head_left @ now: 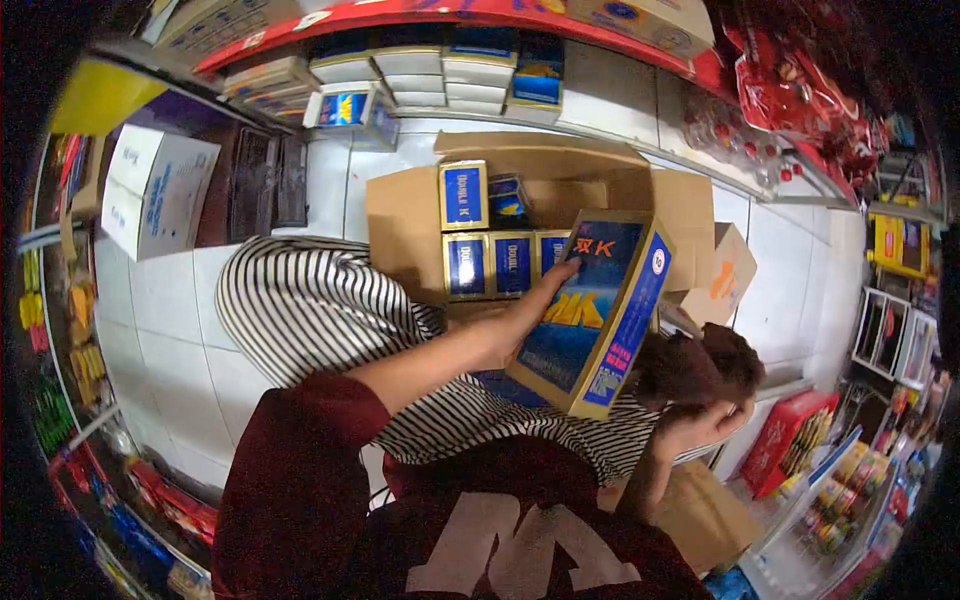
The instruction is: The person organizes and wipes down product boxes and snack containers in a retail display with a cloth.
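My left hand (520, 318) grips a large blue and gold box (610, 285) by its left side, thumb on the front. The box is tilted and printed with a K and yellow shapes. It hangs above my lap and covers part of an open cardboard carton (560, 165). Inside the carton stand several smaller blue and gold "Double K" boxes (463, 196). Over on the right, my right hand (695, 428) is closed on a dark brown cloth (700, 365), bunched and blurred by motion, close to the box's right edge.
Stacked white and blue boxes (415, 75) stand under a red-edged shelf (400, 20). A white carton (160, 195) sits on the left by a dark crate (265, 180). Red packets (800, 90) hang at upper right. A red box (785, 440) and another cardboard carton (710, 510) lie lower right.
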`<state>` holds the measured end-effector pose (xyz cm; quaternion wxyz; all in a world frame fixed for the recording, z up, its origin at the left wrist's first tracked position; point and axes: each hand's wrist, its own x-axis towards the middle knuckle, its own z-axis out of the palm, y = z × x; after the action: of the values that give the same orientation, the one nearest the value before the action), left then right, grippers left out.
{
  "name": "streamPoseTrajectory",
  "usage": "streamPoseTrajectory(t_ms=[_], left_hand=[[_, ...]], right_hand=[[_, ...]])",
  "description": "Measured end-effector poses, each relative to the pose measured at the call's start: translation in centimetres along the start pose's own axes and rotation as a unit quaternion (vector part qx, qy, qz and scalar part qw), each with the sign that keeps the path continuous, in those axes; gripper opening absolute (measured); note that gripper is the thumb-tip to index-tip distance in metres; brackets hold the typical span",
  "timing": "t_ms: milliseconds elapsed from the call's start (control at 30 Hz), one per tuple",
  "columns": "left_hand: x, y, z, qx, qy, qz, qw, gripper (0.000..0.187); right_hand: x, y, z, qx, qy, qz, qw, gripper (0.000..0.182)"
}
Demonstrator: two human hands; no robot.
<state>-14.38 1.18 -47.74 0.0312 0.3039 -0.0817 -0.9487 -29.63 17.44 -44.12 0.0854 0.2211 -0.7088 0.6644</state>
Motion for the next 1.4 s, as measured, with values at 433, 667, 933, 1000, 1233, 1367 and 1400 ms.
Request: streamPoseTrajectory(t_ms=[433,667,933,1000,1233,1367,1400], left_hand=[[2.6,-2.0,-4.5,0.121,0.064,-0.022,0.99,0.065],[2.1,-3.2,-3.3,0.146,0.087,-0.064,0.983,0.068],[1.9,-3.8,0.6,0.218,0.04,-0.006,0.975,0.052],[1.4,-5.3,1.8,0.239,-0.099,-0.013,0.966,0.057],[-0.7,-5.3,1.0,0.071,-0.224,-0.174,0.956,0.063],[-2.0,-4.2,-0.9,-0.144,-0.374,-0.227,0.888,0.061],[-2.2,-4.2,-1.3,-0.204,-0.416,-0.234,0.855,0.061]], right_hand=[[-2.1,5.0,6.9,-0.021,-0.384,0.269,0.883,0.031],[-2.6,6.9,7.0,0.12,-0.234,0.459,0.849,0.041],[-5.5,0.8,-2.4,0.055,-0.213,0.488,0.845,0.038],[-2.4,1.7,-3.4,0.076,-0.191,0.428,0.88,0.046],[4.7,4.0,-4.3,0.318,-0.262,0.416,0.811,0.058],[4.5,5.7,0.8,0.209,-0.304,0.446,0.815,0.058],[4.5,6.1,2.0,0.192,-0.315,0.451,0.813,0.058]])
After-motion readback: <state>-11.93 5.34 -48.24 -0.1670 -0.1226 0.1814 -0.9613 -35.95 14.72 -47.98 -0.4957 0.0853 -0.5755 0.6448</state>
